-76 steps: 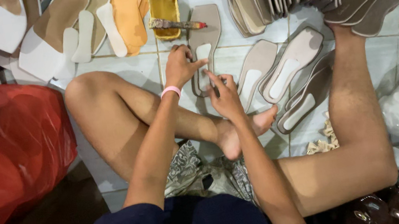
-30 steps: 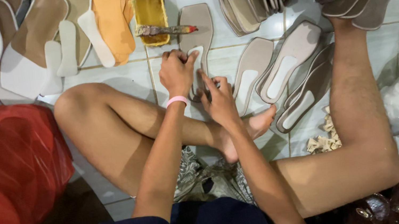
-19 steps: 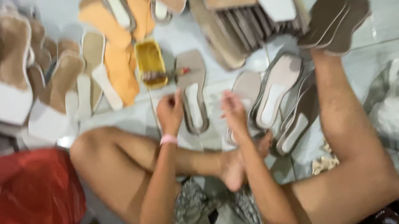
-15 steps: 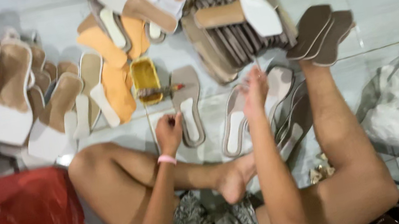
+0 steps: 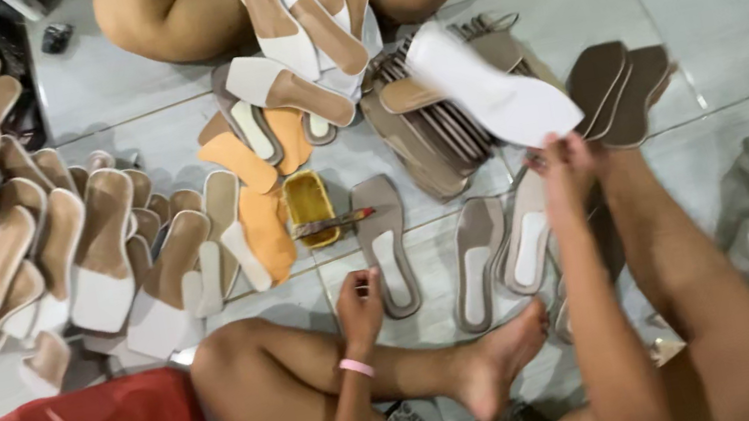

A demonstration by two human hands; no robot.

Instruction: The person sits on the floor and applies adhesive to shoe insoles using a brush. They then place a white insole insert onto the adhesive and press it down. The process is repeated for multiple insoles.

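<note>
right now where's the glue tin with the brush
In the head view the yellow tin sits on the tile floor left of centre, between the orange insoles and a grey sole, just beyond the left hand.

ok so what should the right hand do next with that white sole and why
Probably bring the white sole down toward the grey sole by the left hand. The right hand holds it raised over the floor, while the left hand rests at the grey sole's edge beside the glue tin.
</note>
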